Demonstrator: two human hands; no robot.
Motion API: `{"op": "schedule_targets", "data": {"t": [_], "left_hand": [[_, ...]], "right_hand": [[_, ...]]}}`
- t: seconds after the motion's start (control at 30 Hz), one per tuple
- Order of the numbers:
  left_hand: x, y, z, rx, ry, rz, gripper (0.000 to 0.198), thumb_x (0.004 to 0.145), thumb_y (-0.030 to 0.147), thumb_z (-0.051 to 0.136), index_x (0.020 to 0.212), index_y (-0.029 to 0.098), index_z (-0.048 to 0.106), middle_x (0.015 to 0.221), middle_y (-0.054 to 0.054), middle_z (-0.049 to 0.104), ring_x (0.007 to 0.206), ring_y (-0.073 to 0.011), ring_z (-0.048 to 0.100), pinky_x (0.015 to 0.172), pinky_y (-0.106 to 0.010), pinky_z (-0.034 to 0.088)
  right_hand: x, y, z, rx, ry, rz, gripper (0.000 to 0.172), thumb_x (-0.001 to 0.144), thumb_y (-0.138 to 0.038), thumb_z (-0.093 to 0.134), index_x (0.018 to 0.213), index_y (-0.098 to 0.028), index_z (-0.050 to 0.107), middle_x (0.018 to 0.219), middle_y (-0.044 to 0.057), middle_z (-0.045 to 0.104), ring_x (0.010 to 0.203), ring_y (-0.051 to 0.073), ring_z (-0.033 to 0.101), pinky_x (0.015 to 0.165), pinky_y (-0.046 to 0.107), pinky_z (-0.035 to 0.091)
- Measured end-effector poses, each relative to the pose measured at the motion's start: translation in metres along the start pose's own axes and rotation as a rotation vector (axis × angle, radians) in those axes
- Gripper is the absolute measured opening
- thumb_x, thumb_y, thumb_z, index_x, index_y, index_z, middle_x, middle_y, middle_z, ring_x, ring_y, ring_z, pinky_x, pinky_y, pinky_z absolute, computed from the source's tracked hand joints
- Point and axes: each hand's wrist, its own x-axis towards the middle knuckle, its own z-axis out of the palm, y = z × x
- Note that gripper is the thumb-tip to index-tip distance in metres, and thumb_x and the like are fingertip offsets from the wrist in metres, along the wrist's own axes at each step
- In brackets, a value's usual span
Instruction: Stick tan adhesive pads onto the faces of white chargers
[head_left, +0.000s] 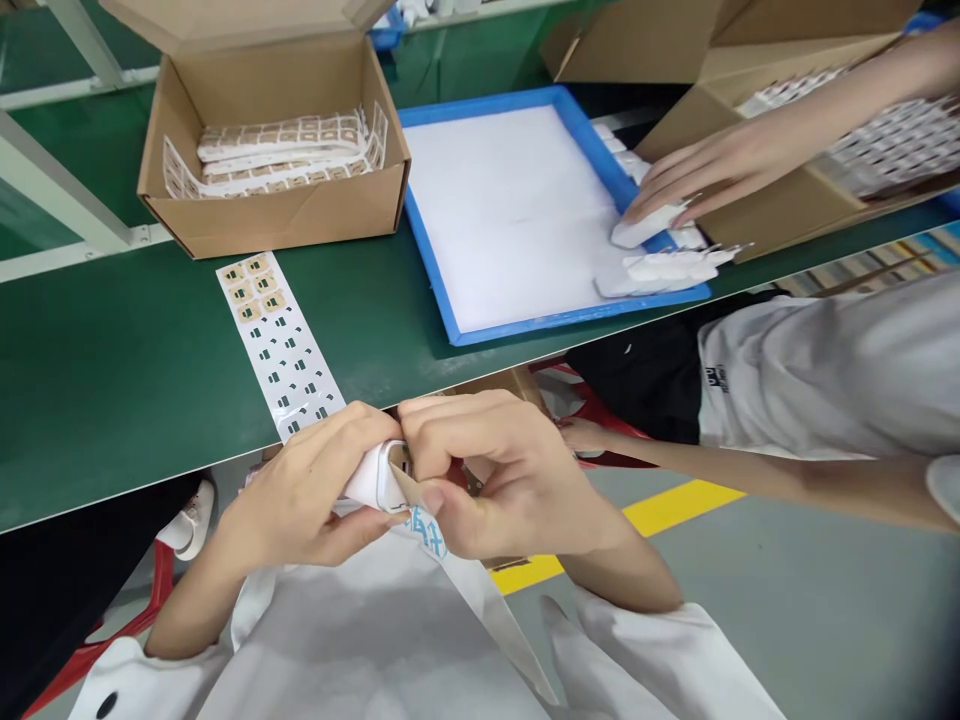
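Left hand [300, 490] and right hand [502, 470] grip white casing [373, 478].

Green workbench [127, 350]: cardboard box [274, 215], blue-rimmed tray [429, 240], printed label strip [277, 340].

We are on a factory assembly floor: along a green worktop [135, 340] stand cardboard boxes [270, 225] and a blue-rimmed tray [577, 318], a co-worker [825, 370] alongside, a yellow floor line [675, 505] below.
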Motion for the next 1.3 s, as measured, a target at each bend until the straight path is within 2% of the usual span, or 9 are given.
{"op": "schedule_targets", "data": {"t": [0.13, 0.27, 0.37, 0.47, 0.67, 0.83, 1.0, 1.3], "left_hand": [[-0.001, -0.003, 0.002, -0.101, 0.050, 0.057, 0.032, 0.100, 0.043, 0.054, 0.122, 0.021, 0.052, 0.090, -0.004, 0.064, 0.072, -0.0169, 0.060, 0.061, -0.028, 0.049], [-0.003, -0.007, 0.005, -0.154, 0.116, 0.098, 0.036, 0.099, 0.043, 0.056, 0.127, 0.019, 0.053, 0.094, -0.006, 0.066, 0.081, -0.0186, 0.064, 0.068, -0.029, 0.054], [-0.005, -0.009, 0.008, -0.170, 0.165, 0.104, 0.038, 0.099, 0.044, 0.057, 0.127, 0.019, 0.054, 0.092, -0.005, 0.066, 0.082, -0.0187, 0.065, 0.070, -0.030, 0.055], [-0.006, -0.009, 0.010, -0.184, 0.210, 0.117, 0.038, 0.098, 0.044, 0.058, 0.125, 0.018, 0.056, 0.092, -0.005, 0.066, 0.082, -0.0180, 0.065, 0.070, -0.030, 0.055], [-0.005, -0.010, 0.014, -0.217, 0.278, 0.127, 0.039, 0.095, 0.048, 0.060, 0.122, 0.020, 0.058, 0.089, -0.005, 0.066, 0.078, -0.0178, 0.065, 0.065, -0.030, 0.053], [-0.002, -0.012, 0.022, -0.299, 0.317, 0.164, 0.039, 0.093, 0.044, 0.064, 0.122, 0.017, 0.060, 0.087, -0.005, 0.064, 0.078, -0.0180, 0.062, 0.065, -0.030, 0.052], [0.006, -0.012, 0.032, -0.313, 0.408, 0.216, 0.039, 0.093, 0.046, 0.064, 0.118, 0.016, 0.061, 0.085, -0.003, 0.061, 0.077, -0.0160, 0.060, 0.065, -0.027, 0.051], [0.016, -0.005, 0.040, -0.263, 0.470, 0.267, 0.036, 0.094, 0.047, 0.060, 0.112, 0.015, 0.061, 0.085, -0.003, 0.059, 0.075, -0.0152, 0.060, 0.062, -0.027, 0.050]], "right_hand": [[-0.001, 0.003, 0.000, 0.189, -0.004, 0.058, 0.024, 0.072, -0.009, 0.056, 0.057, -0.023, 0.043, 0.055, -0.006, 0.040, 0.051, 0.010, 0.034, 0.048, 0.027, 0.027], [-0.001, 0.008, 0.002, 0.299, -0.005, 0.016, 0.027, 0.080, -0.010, 0.061, 0.061, -0.022, 0.046, 0.058, -0.006, 0.043, 0.053, 0.009, 0.037, 0.051, 0.026, 0.031], [0.000, 0.008, 0.006, 0.341, 0.009, -0.011, 0.034, 0.090, -0.020, 0.065, 0.061, -0.020, 0.047, 0.058, -0.005, 0.045, 0.054, 0.009, 0.037, 0.052, 0.026, 0.032], [0.001, 0.006, 0.011, 0.383, 0.062, 0.029, 0.040, 0.094, -0.031, 0.067, 0.060, -0.020, 0.048, 0.058, -0.005, 0.045, 0.054, 0.009, 0.036, 0.051, 0.027, 0.031], [-0.001, 0.004, 0.015, 0.456, 0.092, 0.013, 0.041, 0.094, -0.033, 0.068, 0.061, -0.021, 0.049, 0.056, -0.004, 0.046, 0.053, 0.010, 0.038, 0.051, 0.027, 0.032], [-0.004, 0.005, 0.014, 0.492, 0.129, -0.012, 0.041, 0.096, -0.033, 0.067, 0.061, -0.021, 0.047, 0.058, -0.004, 0.047, 0.054, 0.011, 0.039, 0.053, 0.028, 0.031], [-0.009, 0.008, 0.015, 0.599, 0.190, -0.038, 0.039, 0.091, -0.033, 0.071, 0.062, -0.020, 0.049, 0.057, -0.004, 0.042, 0.056, 0.012, 0.037, 0.055, 0.028, 0.030], [-0.008, 0.014, 0.011, 0.692, 0.163, -0.122, 0.042, 0.090, -0.031, 0.070, 0.057, -0.021, 0.046, 0.051, -0.004, 0.040, 0.052, 0.012, 0.035, 0.052, 0.027, 0.031]]}}
